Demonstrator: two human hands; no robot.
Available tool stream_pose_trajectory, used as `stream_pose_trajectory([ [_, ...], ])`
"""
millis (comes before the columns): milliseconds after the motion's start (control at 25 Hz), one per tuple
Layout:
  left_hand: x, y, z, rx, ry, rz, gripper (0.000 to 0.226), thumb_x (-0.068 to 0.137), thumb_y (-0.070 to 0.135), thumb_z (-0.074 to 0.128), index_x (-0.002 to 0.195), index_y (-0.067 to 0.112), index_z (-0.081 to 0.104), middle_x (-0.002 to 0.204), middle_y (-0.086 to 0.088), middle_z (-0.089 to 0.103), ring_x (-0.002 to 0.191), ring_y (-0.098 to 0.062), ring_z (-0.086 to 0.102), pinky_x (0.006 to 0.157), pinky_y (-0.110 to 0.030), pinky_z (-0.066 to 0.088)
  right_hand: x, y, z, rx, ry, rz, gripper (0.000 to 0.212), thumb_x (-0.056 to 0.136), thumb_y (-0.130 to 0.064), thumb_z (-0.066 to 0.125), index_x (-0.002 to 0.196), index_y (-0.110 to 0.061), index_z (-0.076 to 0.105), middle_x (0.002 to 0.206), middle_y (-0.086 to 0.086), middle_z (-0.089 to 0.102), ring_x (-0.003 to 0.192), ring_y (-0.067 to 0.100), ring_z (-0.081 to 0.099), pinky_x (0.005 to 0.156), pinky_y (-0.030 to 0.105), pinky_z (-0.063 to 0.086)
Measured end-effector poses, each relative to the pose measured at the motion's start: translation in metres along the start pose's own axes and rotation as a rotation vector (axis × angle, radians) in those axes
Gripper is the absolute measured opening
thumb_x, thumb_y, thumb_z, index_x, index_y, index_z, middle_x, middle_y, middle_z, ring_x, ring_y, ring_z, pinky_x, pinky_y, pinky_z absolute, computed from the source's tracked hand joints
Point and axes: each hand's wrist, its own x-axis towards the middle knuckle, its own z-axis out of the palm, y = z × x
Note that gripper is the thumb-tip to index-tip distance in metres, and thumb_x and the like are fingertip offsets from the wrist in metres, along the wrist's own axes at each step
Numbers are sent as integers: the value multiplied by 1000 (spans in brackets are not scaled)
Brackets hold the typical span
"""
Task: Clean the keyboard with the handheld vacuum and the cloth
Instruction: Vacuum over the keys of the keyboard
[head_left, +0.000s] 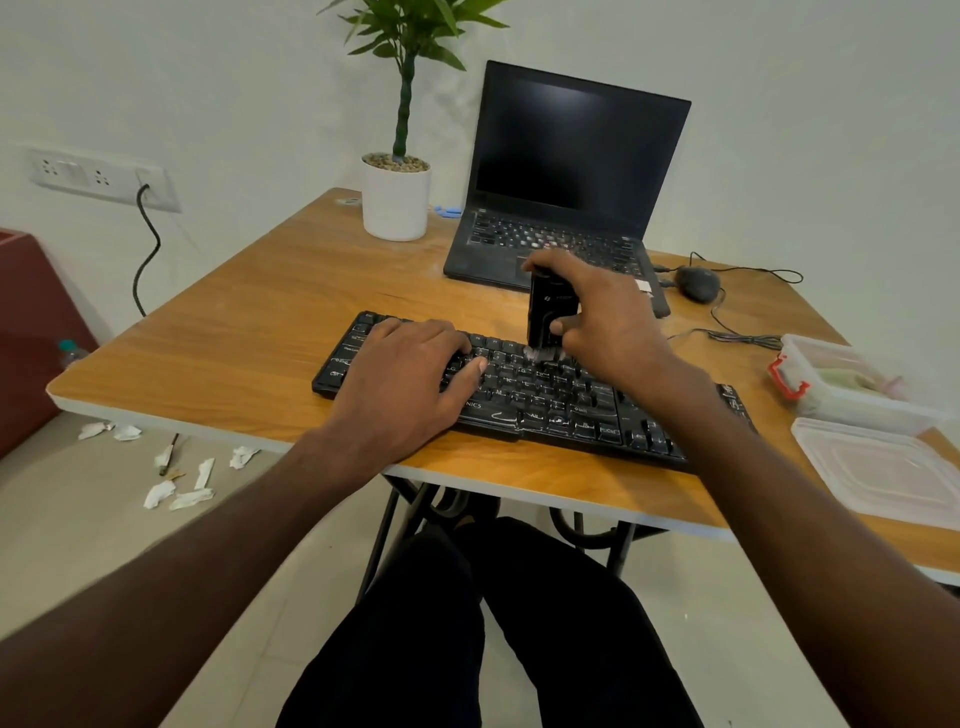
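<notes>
A black keyboard (550, 400) lies across the near part of the wooden table (249, 322). My right hand (608, 317) grips a black handheld vacuum (551, 312), held upright with its pale brush tip on the upper key rows near the keyboard's middle. My left hand (410, 379) rests flat on the left half of the keyboard, fingers straight, pressing it down. A pale cloth (847, 376) seems to lie inside the clear box at the right.
An open black laptop (566, 176) and a white potted plant (397, 197) stand at the back. A black mouse (697, 283) with its cable sits right of the laptop. A clear plastic box (831, 400) and its lid (883, 470) lie at the right edge. Paper scraps (176, 488) litter the floor.
</notes>
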Motion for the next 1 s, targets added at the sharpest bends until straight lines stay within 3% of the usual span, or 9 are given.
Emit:
stream_pose_trajectory([
  [120, -1, 0, 0, -7, -2, 3, 44, 107, 50, 43, 120, 19, 70, 115, 6, 72, 105, -16, 65, 111, -44, 40, -1, 1, 1, 50, 103, 20, 72, 85, 3, 73, 143, -30, 45, 136, 8, 61, 127, 28, 59, 85, 30, 56],
  [240, -1, 0, 1, -1, -1, 0, 41, 108, 48, 45, 121, 19, 70, 116, 5, 72, 106, -16, 65, 111, -43, 39, -2, -1, 5, 50, -4, -32, 69, 87, 3, 70, 140, -29, 39, 133, 11, 59, 117, 24, 58, 72, 21, 54],
  [400, -1, 0, 0, 13, 5, -1, 42, 107, 49, 44, 120, 19, 71, 115, 5, 73, 105, -16, 66, 112, -44, 37, 3, 2, 0, -139, -30, 26, 67, 89, -2, 71, 141, -24, 35, 130, 18, 61, 118, 36, 63, 86, 45, 60],
  [560, 0, 1, 0, 20, 8, -2, 48, 105, 52, 39, 118, 19, 71, 114, 6, 73, 103, -16, 66, 111, -44, 36, 3, -7, 6, -66, -66, -13, 64, 91, -5, 68, 139, -26, 32, 128, 16, 61, 114, 32, 63, 81, 43, 60],
  [680, 0, 1, 0, 26, 11, 2, 48, 105, 52, 39, 118, 19, 72, 114, 5, 74, 102, -16, 66, 112, -44, 37, 7, 0, -3, -231, -53, 89, 65, 90, -10, 70, 139, -26, 31, 126, 18, 61, 113, 37, 64, 85, 51, 60],
  [880, 0, 0, 1, 16, 21, 6, 47, 104, 52, 40, 116, 19, 72, 113, 5, 74, 102, -16, 66, 113, -46, 36, -2, -3, -3, 9, -70, 53, 63, 93, -3, 65, 143, -22, 32, 133, 17, 58, 119, 32, 61, 85, 43, 61],
  [1000, 0, 1, 1, 23, 26, 8, 46, 104, 51, 41, 115, 19, 72, 113, 5, 75, 102, -16, 67, 113, -45, 35, 2, 3, -22, -146, -207, 119, 63, 93, -1, 64, 143, -20, 31, 128, 20, 61, 114, 36, 64, 80, 40, 57],
])
